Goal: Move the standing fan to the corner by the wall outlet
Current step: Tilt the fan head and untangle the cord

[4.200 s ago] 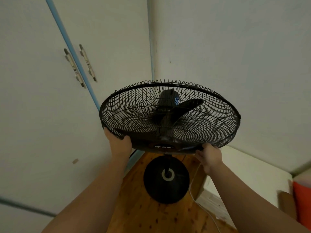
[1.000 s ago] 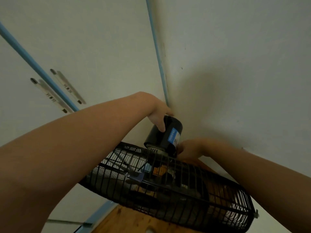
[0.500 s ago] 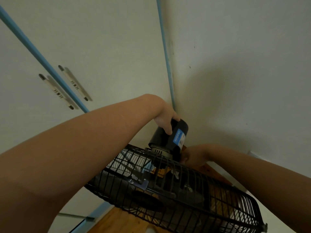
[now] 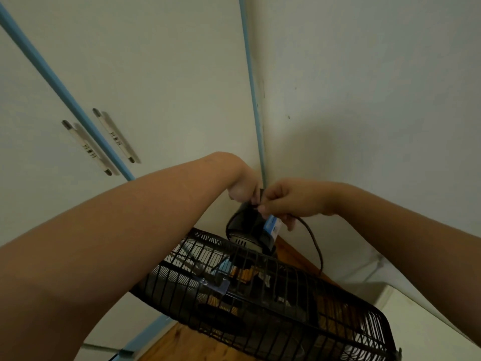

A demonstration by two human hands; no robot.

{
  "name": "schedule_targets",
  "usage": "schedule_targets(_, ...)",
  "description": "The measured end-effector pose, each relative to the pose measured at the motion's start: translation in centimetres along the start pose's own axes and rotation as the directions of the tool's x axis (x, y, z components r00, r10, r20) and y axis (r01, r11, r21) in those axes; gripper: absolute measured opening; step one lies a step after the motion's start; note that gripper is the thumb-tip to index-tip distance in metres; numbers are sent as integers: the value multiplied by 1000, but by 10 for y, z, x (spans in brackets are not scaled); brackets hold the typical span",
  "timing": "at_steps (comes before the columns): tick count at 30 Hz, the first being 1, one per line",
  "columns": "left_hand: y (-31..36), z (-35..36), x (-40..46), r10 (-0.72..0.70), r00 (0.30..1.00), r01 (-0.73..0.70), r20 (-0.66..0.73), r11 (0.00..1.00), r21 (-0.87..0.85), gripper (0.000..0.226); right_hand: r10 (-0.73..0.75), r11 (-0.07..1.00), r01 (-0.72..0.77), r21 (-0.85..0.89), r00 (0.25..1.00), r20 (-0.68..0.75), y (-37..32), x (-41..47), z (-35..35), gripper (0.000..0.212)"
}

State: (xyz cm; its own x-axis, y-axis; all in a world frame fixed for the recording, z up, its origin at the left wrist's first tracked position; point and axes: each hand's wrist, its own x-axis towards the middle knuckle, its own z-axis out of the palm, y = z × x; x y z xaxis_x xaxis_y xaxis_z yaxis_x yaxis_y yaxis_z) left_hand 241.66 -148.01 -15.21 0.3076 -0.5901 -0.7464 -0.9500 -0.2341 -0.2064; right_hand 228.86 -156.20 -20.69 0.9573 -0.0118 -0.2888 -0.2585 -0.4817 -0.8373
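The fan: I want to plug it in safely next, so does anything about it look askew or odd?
The fan looks intact. One oddity: its dark cord loops loosely from the right hand down behind the grille, at the motor housing, where the left hand also reaches. No outlet is visible.

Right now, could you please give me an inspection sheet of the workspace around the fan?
Surface: wooden floor, partly visible under the fan.
Job's things: standing fan in the corner; wall outlet not seen.
Clutter: nothing seen.
Grippers: left hand and right hand at the motor housing; right hand pinches the cord.
Cables: dark cord hangs from the right hand.
Surroundings: white cabinet doors with handles, wall.
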Motion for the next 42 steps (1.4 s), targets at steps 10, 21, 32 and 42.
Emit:
schedule_targets(10, -41, 13, -21, -175, 971, 207, 165, 957, -203, 41, -112, 983, 53, -173, 928, -354, -35, 36, 5, 23)
schedule_targets(21, -56, -4, -17, -293, 908, 200, -299, 931, -305, 27, -107, 982, -2, -189, 818, -566, -38, 48, -12, 23)
schedule_targets(32, 5, -50, 27, -199, 876, 89, -440, 962, -259, 32, 4, 995, -72, -71, 733, -680, 6, 6, -40, 20)
schedule_targets(42, 91, -66, 44, 67, 895, -157, -442, 972, -172, 30, 172, 984, -145, 102, 636, -753, 78, -62, -46, 17)
